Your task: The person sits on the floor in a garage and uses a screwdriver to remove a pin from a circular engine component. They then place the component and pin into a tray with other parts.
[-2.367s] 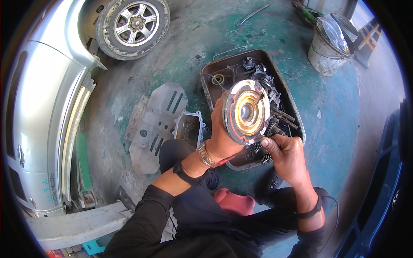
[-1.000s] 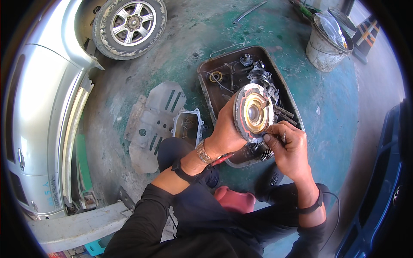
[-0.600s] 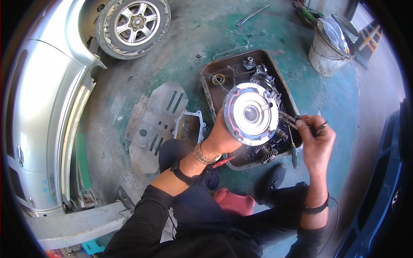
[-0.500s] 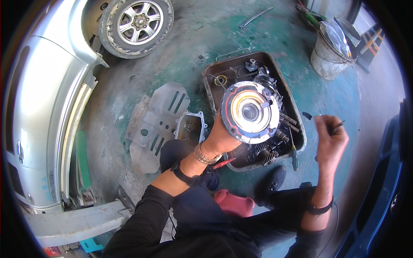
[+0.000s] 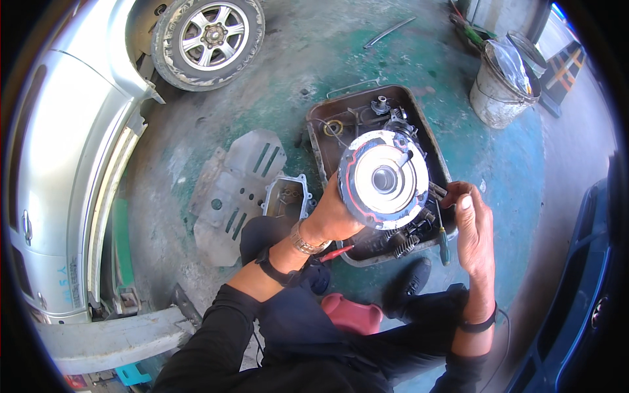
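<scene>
My left hand grips a round metal housing by its left edge. The part has a scraped white rim with red and black patches, bright inner rings and a dark central bore. It is held up above a rusty metal tray of gears and shafts. Beside the tray's right rim is my right hand, its fingers bent in and its thumb against them. What those fingers hold, if anything, is hidden. A short metal shaft in the tray lies close to the fingertips.
A green-handled screwdriver leans on the tray's right rim. Left of the tray lie an open metal case and a slotted plate. A red stool is below me, a white bucket at far right.
My right hand has come left and down to the tray's rim. The small dark thing seen in its fingers no longer shows. The housing has stayed nearly in place, tilted slightly differently.
</scene>
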A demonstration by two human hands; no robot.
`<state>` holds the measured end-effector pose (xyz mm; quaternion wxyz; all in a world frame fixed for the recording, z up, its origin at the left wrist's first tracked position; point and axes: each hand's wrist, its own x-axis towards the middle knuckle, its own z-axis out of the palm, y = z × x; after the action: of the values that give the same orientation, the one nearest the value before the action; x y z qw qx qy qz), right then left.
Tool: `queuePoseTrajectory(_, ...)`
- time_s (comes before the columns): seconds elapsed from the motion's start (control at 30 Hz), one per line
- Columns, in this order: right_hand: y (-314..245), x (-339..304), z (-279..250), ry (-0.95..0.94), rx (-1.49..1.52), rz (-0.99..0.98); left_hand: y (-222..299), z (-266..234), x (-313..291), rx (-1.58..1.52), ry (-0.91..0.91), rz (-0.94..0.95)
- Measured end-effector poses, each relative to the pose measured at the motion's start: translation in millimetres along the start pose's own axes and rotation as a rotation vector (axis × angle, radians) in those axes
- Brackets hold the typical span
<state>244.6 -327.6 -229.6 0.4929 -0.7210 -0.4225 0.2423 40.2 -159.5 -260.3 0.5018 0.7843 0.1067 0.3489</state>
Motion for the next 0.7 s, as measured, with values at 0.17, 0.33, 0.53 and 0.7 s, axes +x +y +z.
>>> queuePoseTrajectory(0.17,-7,-3,7,-0.036,-0.006,-0.048,9,5,6,0.043,-0.027,0.032)
queuePoseTrajectory(0.33,-5,-2,17,-0.002,0.019,-0.209,7,15,9,-0.112,-0.027,0.000)
queuePoseTrajectory(0.53,-3,-4,24,0.051,-0.111,-0.273,1,16,10,0.039,-0.074,0.119)
queuePoseTrajectory(0.7,0,-6,29,0.072,-0.158,-0.257,-3,21,7,0.145,-0.043,0.187)
